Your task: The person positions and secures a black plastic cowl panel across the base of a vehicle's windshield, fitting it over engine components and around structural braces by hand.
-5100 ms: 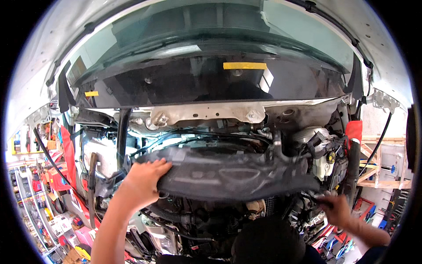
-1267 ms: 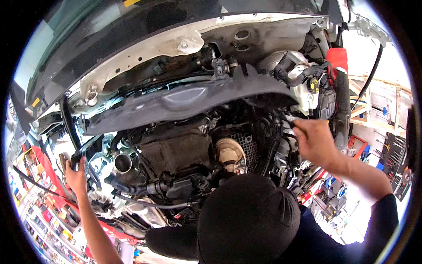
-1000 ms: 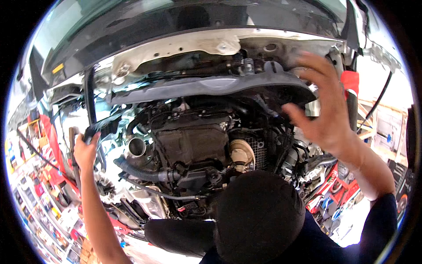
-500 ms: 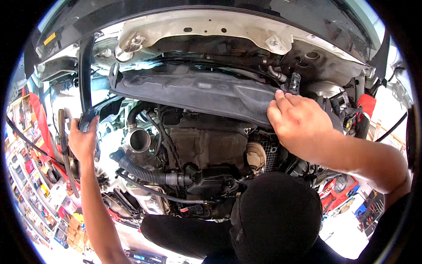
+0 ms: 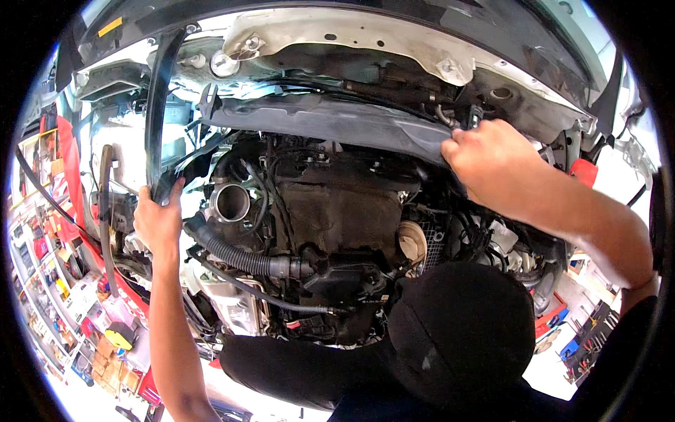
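A long dark grey plastic panel (image 5: 330, 121) lies crosswise over the back of the engine bay, below the pale metal cowl. Its right end is in my right hand (image 5: 490, 165), with the fingers closed over the edge. My left hand (image 5: 159, 218) is closed around the lower end of a long black bar (image 5: 160, 105), thumb up; the bar rises toward the raised hood. Part of its lower end is hidden by the fingers. Below the panel sits the dark engine cover (image 5: 337, 211), with a round open pipe mouth (image 5: 232, 202) to its left.
A ribbed black hose (image 5: 242, 258) runs across the front of the engine. A rounded black cloth-covered shape (image 5: 460, 330) blocks the lower middle. The raised hood (image 5: 450, 17) spans the top. Shelves with boxes (image 5: 42, 281) stand at left, tools (image 5: 598, 337) at right.
The panel's right end has moved away from me, closer to the cowl, with my right hand on it. My left hand stays on the bar. The whole view has shifted somewhat.
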`<action>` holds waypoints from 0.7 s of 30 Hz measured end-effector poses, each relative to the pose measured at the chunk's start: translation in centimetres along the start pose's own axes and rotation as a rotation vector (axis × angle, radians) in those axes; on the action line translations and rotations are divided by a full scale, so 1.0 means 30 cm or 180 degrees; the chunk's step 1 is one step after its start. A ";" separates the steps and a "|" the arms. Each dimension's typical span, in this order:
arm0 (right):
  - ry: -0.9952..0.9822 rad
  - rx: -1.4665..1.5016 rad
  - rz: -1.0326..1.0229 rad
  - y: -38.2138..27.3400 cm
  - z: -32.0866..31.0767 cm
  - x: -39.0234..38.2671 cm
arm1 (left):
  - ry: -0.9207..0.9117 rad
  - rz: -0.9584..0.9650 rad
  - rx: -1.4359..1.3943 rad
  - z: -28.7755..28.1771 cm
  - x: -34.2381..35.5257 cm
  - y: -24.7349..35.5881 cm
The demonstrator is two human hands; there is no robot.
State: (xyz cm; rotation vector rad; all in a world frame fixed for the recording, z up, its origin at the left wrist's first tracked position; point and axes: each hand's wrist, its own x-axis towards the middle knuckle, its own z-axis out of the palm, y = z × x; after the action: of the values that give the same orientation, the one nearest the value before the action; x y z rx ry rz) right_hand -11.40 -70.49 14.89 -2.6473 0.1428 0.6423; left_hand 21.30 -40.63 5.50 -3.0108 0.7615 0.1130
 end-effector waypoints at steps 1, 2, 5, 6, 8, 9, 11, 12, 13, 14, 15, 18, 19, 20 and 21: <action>0.0128 0.0137 -0.0159 -0.022 0.012 0.014 | -0.0001 -0.0004 0.0005 -0.007 0.011 -0.005; 0.0251 0.0251 -0.0318 -0.039 0.017 0.025 | -0.0010 -0.0031 0.0032 -0.004 0.019 -0.012; -0.0413 -0.0199 0.0541 -0.088 0.004 -0.005 | 0.0156 0.0166 -0.0428 0.024 0.018 0.004; -0.0544 -0.0450 0.0451 -0.080 0.006 -0.026 | 0.0117 0.0080 -0.0296 0.016 0.011 0.005; -0.0348 -0.0694 0.0255 -0.072 0.034 -0.036 | 0.0242 0.0126 -0.0320 0.026 0.020 -0.031; -0.0315 -0.0824 0.0234 -0.067 0.045 -0.038 | 0.0209 0.0229 -0.0486 0.021 0.049 -0.037; -0.0167 -0.0902 0.0175 -0.062 0.059 -0.041 | 0.0119 0.0309 -0.0529 0.002 0.089 -0.016; -0.0038 -0.0854 0.0142 -0.052 0.062 -0.045 | 0.0107 0.0408 -0.0491 0.018 0.111 -0.022; 0.0023 -0.0851 0.0027 -0.043 0.064 -0.044 | 0.0102 0.0453 -0.0427 0.031 0.118 -0.033; 0.0127 -0.0888 -0.0042 -0.040 0.060 -0.037 | 0.0107 0.0498 -0.0340 0.026 0.120 -0.036; 0.0191 -0.0938 -0.0088 -0.040 0.051 -0.031 | 0.0164 0.0528 -0.0481 0.022 0.112 -0.034; 0.0329 -0.1045 -0.0126 -0.039 0.047 -0.030 | 0.0071 0.0376 -0.0635 0.008 0.105 -0.011; 0.0332 -0.0972 -0.0134 -0.034 0.047 -0.030 | 0.0089 0.0410 -0.0568 0.011 0.109 -0.027; 0.0333 -0.0908 -0.0145 -0.027 0.042 -0.031 | 0.0112 0.0438 -0.0508 0.014 0.109 -0.031; 0.0333 -0.0928 -0.0143 -0.022 0.039 -0.033 | 0.0122 0.0441 -0.0505 0.010 0.102 -0.025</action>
State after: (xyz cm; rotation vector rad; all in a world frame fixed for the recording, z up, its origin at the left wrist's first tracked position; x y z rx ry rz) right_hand -12.65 -69.40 14.65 -2.9567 0.0201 0.5453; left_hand 24.33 -41.40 4.97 -3.1132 1.0115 0.1253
